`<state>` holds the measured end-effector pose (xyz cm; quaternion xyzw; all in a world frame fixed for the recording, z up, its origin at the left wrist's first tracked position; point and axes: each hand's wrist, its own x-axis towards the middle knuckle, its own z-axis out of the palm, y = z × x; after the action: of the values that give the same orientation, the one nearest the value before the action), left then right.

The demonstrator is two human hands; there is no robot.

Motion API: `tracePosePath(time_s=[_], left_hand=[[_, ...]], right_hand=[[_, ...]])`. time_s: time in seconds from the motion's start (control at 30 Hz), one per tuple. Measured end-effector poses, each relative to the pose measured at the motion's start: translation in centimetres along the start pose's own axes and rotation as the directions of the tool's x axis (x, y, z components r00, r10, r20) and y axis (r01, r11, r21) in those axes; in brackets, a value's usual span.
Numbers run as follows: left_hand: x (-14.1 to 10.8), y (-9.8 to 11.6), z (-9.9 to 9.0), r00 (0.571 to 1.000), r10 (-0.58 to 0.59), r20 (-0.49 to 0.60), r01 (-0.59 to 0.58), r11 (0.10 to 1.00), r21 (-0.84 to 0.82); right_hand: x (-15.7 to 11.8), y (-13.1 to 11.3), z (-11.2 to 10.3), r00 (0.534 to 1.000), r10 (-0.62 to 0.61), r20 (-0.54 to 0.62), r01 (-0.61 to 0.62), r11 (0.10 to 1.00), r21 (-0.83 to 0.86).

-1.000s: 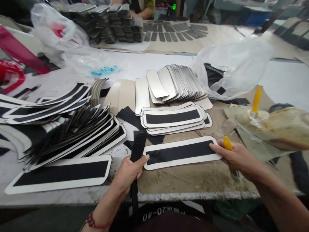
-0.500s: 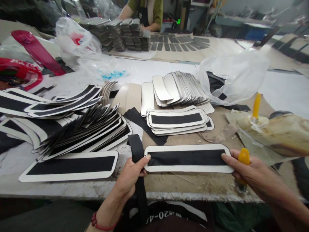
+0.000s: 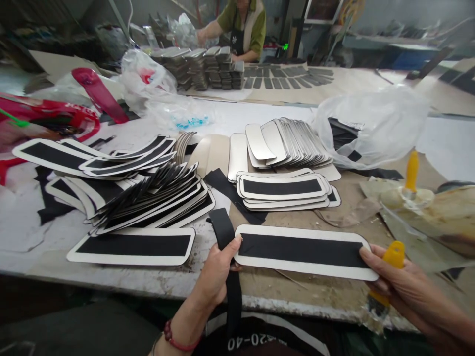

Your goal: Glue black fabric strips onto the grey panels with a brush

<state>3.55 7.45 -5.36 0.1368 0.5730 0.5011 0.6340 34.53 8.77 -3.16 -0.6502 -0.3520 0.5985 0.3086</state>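
Note:
A white rounded panel with a black strip along its middle (image 3: 304,253) is stretched between my hands above the table's front edge. My left hand (image 3: 215,272) pinches its left end, thumb on top. A loose black band (image 3: 233,301) passes by that hand and hangs past the table edge; the fingers hide whether it is gripped too. My right hand (image 3: 404,277) has its thumb on the panel's right end and also holds a yellow-handled brush (image 3: 394,254), bristles down. A similar panel (image 3: 133,248) lies to the left, before a fanned pile of such panels (image 3: 159,202).
Behind lie a stack of finished-looking panels (image 3: 282,187), a row of plain white panels (image 3: 297,141) and a plastic bag (image 3: 386,123). A second yellow-handled brush (image 3: 411,173) stands in a stained container at right. Across the table, a person (image 3: 245,29) works beside grey stacks.
The view has swung left, so the table's things sit further right. The panel's right end has dipped, leaving it slanted. Both hands keep their hold.

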Motion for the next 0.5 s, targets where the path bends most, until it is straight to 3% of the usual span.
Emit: tracePosePath(time_s=[0.27,0.4,0.5], left_hand=[[-0.5,0.0,-0.4,0.992,0.104,-0.075,-0.087,0.975,0.204],[0.0,0.0,-0.1,0.982,0.11,-0.155,-0.09,0.988,0.129],[0.2,-0.1,0.2,0.982,0.11,-0.154,-0.097,0.991,0.088]], right_hand=[[-0.2,-0.4,1.6,0.986,-0.167,-0.029,0.151,0.943,-0.296],[-0.6,-0.8,2.5,0.974,-0.224,0.04,0.226,0.927,-0.3],[-0.6,-0.9,2.6,0.968,-0.245,0.05,0.249,0.921,-0.298]])
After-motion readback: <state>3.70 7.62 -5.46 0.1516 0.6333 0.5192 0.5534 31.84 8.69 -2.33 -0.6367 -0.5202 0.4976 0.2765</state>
